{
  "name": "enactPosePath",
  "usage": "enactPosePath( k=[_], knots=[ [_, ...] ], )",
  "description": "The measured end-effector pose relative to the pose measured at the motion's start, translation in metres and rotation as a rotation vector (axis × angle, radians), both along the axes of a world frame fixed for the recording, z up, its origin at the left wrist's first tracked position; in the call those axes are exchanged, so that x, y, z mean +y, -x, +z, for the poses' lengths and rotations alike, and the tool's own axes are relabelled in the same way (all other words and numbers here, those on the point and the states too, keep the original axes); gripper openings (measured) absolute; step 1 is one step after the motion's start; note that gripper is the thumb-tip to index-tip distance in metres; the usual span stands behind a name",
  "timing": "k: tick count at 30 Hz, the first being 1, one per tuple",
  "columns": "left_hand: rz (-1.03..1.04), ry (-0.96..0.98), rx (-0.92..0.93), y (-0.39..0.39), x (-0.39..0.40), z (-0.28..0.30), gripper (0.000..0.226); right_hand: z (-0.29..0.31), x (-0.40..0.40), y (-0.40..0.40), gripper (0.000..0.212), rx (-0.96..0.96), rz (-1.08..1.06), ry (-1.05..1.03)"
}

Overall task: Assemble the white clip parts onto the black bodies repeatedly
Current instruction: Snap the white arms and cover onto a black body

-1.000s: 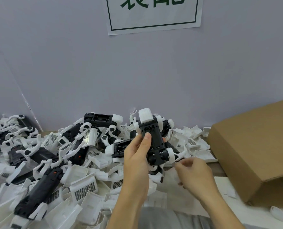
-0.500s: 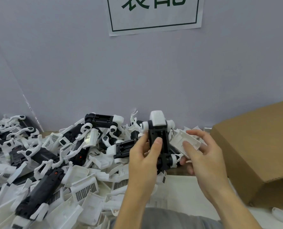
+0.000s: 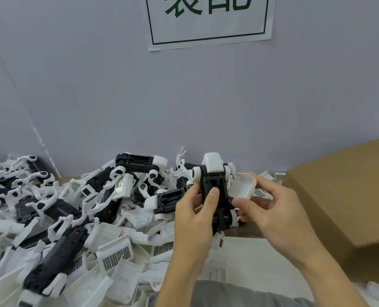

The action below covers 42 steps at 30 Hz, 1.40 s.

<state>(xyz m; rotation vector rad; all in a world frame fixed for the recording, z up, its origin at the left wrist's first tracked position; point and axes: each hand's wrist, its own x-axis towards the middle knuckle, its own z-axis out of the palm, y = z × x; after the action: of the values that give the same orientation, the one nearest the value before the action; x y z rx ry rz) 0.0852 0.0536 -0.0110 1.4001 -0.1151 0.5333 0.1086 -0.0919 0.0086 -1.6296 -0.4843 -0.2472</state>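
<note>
Brought in closer since half a second ago: white clip part (image 3: 243, 185) now just beside the right flank of the black body (image 3: 215, 196), where before a clear gap separated them. Gripped upright in the left hand (image 3: 194, 220), thumb laid flat on the body's dark face, remaining fingers curled behind and mostly hidden. Pinched by the right hand (image 3: 270, 209) between thumb below and curled fingers above and behind the clip. Held above the near edge of the table (image 3: 246, 258), in front of the heap of loose parts (image 3: 73, 229).

Probably best done by squaring the clip's hollow side to the open recess on the body, seating one edge first, then pressing evenly until seated; a skewed push likely to bend thin tabs. Steady counter-pressure from the left thumb useful here.

Hard moulded plastic throughout, by the look of it: matte black, long and boxy, with rounded white joints and a white cap at the top; clip thin-walled, shell-like, corners rounded. Smooth brown cardboard box (image 3: 343, 191) at right.
</note>
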Motion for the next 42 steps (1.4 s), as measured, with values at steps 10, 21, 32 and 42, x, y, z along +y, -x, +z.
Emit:
enactPosePath(
  k=[10, 21, 32, 42],
  knots=[
    [-0.130, -0.040, -0.023, 0.004, -0.003, 0.001, 0.028, 0.005, -0.002, -0.002, 0.043, -0.128, -0.384, -0.054],
    [-0.170, -0.038, 0.002, -0.001, -0.002, -0.003, 0.039, 0.001, 0.026, 0.002, 0.042, -0.242, -0.383, 0.411],
    [-0.121, -0.073, -0.010, -0.001, -0.005, 0.002, 0.025, 0.009, 0.020, 0.004, 0.036, -0.215, -0.262, 0.437],
    [-0.083, 0.091, 0.032, -0.003, -0.001, 0.000, 0.043, 0.007, 0.026, 0.004, 0.030, -0.213, -0.206, 0.328]
  ],
)
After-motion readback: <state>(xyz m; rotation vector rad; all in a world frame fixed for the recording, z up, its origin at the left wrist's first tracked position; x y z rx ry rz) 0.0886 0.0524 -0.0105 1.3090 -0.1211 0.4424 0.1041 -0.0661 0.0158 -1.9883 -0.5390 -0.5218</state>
